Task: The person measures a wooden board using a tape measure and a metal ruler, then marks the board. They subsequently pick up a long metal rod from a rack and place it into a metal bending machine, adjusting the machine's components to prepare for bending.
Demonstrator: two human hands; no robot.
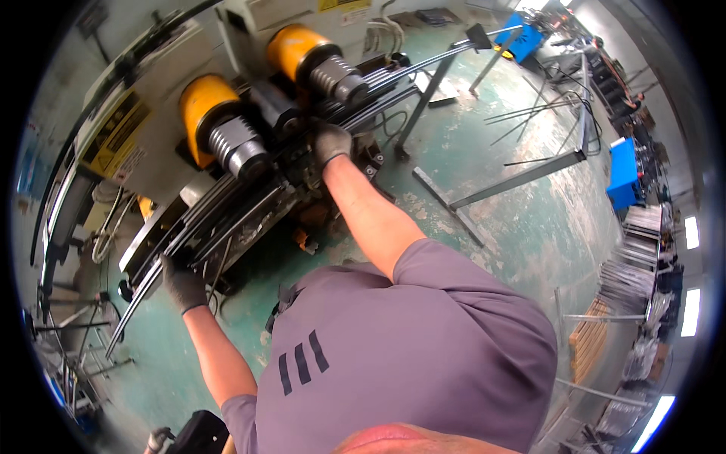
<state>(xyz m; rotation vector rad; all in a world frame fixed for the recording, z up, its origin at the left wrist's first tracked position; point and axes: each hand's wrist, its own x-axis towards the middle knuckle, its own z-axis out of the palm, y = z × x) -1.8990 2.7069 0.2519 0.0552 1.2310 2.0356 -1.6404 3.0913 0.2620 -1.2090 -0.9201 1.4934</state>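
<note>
A bundle of long thin metal tubes (136, 309) runs along the front of a machine with two orange cylinders (203, 110) and ribbed steel rams. My left hand (184, 286), in a dark grey glove, is closed around the tubes near their lower left end. Farther up and right, my gloved right hand (331, 142) reaches in at the machine's bed, beside the steel ram (338, 81) of the second cylinder. Its fingers are hidden among dark machine parts, so what they touch does not show.
More tubes extend right onto a metal stand (425, 106). A grey steel frame (518, 181) stands on the worn green floor, near loose rods. Blue boxes (622, 172), stacked metal pieces and a wooden pallet (588, 340) line the right. At lower left is another person's gloved hand (157, 439).
</note>
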